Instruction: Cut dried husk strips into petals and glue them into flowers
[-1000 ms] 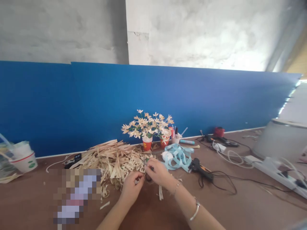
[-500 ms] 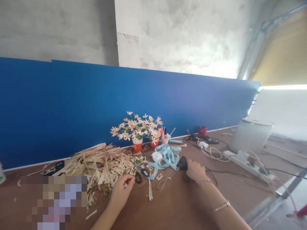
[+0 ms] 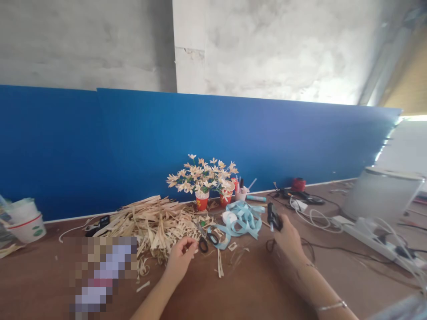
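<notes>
My right hand (image 3: 289,238) is wrapped round a black glue gun (image 3: 274,217), lifted above the table with its cord trailing below. My left hand (image 3: 182,254) is pinched, thumb against fingertips; whatever it holds is too small to make out. Just right of it lie black-handled scissors (image 3: 207,240). Behind it spreads a heap of dry corn husks (image 3: 158,224) with small scraps. A crumpled light-blue ribbon (image 3: 245,220) lies between the hands. Beyond it, pale husk-like flowers (image 3: 203,175) stand in red and white cups (image 3: 202,203).
A cup of pens (image 3: 240,194) stands by the blue partition (image 3: 200,129). At right are a white power strip (image 3: 370,238), loose cables and a grey-white bin-like container (image 3: 382,193). White paper cups (image 3: 28,224) stand at far left. A blurred patch (image 3: 103,275) covers the front left.
My right hand has raised and turned the glue gun, which now points upward. The left hand keeps its pinch. The view has swung left, bringing the paper cups into sight.
</notes>
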Available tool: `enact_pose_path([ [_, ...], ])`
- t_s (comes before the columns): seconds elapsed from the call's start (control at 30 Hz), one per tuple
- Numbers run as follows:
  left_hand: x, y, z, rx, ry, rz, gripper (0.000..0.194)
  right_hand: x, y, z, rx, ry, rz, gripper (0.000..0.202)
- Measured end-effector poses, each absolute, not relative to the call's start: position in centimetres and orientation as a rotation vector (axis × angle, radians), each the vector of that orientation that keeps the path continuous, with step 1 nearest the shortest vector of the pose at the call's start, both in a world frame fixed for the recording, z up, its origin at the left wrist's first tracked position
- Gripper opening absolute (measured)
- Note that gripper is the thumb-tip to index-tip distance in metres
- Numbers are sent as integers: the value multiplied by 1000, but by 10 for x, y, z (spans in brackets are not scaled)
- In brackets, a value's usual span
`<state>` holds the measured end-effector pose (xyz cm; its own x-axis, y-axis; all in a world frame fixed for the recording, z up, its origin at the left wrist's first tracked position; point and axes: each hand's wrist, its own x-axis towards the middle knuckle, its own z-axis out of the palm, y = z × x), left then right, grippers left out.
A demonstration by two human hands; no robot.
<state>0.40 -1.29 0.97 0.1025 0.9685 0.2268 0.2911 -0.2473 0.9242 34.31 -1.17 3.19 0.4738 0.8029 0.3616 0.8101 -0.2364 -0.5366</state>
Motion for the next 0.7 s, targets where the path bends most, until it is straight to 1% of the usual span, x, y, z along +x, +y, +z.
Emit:
enact_pose_path([
  [0.07,4,-12,8,1633,1226,1161,27,315,-12,40,-1690,-1349,71,20],
  [0.13,4,-12,7,1626,1194,1149,27,276,-12,47,-1376,-1431,227,17],
  [0.27,4,-14,5,1650,1092,1127,27,197,-9,49,-1060,-1567,700,12],
  [0.37,4,-14,3,1642,1044,1106,27,162,-2,40,-939,-1550,945,18],
  [0.43,4,-13,2,1603,1025,1093,27,153,4,32,-945,-1466,1022,18],
  [0.53,4,-12,2,1496,998,1099,28,151,10,24,-970,-1389,1036,19],
  [0.7,5,-12,7,1347,972,1149,35,149,6,23,-940,-1434,1050,19],
])
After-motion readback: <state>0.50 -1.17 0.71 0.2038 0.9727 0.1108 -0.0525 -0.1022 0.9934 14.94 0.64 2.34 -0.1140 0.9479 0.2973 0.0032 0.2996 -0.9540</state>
